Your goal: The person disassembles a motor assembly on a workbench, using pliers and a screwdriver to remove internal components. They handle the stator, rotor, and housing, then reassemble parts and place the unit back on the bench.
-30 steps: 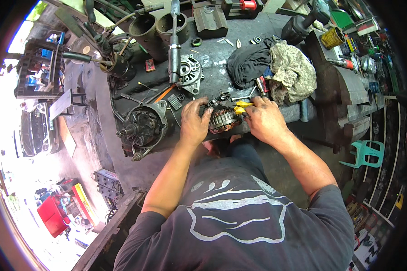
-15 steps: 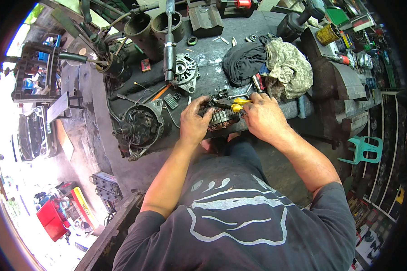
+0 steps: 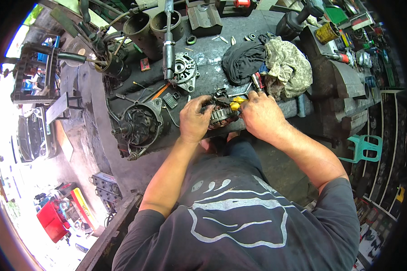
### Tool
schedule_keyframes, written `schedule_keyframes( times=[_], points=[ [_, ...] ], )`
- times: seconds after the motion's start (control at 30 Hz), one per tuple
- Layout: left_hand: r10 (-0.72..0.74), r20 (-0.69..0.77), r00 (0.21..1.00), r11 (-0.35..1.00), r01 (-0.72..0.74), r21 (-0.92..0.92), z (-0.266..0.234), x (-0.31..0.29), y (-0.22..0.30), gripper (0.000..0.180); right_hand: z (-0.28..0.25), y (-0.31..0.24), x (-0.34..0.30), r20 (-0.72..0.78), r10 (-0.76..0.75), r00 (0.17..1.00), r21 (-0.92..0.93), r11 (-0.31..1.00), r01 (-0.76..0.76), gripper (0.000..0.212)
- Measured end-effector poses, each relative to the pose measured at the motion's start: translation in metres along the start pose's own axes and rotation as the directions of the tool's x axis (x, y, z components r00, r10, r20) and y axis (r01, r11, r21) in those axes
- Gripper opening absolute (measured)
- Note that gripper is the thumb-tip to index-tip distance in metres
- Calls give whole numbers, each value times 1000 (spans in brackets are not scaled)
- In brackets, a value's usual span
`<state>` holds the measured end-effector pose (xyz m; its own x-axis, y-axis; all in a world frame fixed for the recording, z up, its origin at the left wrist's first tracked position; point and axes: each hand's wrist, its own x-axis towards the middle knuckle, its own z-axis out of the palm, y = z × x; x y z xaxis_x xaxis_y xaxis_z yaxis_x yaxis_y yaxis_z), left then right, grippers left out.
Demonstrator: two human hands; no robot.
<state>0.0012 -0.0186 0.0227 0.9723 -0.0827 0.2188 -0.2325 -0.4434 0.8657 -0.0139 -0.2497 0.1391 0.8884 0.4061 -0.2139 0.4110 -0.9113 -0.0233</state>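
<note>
Left hand (image 3: 195, 121) clamps the alternator stator (image 3: 219, 115), fingers curled shut around its laminated ring, at the near edge of the dark workbench (image 3: 212, 77). Right hand (image 3: 261, 115) is closed on yellow-handled pliers (image 3: 234, 104), their tip on the stator's top. Judgement: keep the stator braced firm against the bench edge and pull in short, controlled tugs, sparing the copper windings; the alternator housing (image 3: 139, 124) lies just left.

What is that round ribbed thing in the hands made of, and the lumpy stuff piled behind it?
The round ribbed part, held by the left hand, looks like dull grey metal with coppery windings inside, though grime blurs that. The right hand holds a tool with a yellow handle, probably plastic. The lumpy piles are soft cloth: a dark rag and a pale patterned rag, both wrinkled.
</note>
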Motion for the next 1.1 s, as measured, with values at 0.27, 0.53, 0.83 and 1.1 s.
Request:
schedule_keyframes(
  times=[0.27,0.53,0.83,1.1],
  points=[
    [-28,-17,999,998,27,-51,3,-1,-8,27,18,25,12,77,-51,996,216,976,33,41],
    [-144,-3,990,970,141,-201,4,-6,-15,28,33,40,11,129,67,989,496,859,-123,37],
    [-25,-56,998,998,22,-55,4,-1,-6,26,19,29,4,-55,-14,998,241,970,27,26],
    [70,-40,997,997,-71,-22,2,1,-8,26,13,26,5,6,-22,1000,206,978,20,26]
  ],
)
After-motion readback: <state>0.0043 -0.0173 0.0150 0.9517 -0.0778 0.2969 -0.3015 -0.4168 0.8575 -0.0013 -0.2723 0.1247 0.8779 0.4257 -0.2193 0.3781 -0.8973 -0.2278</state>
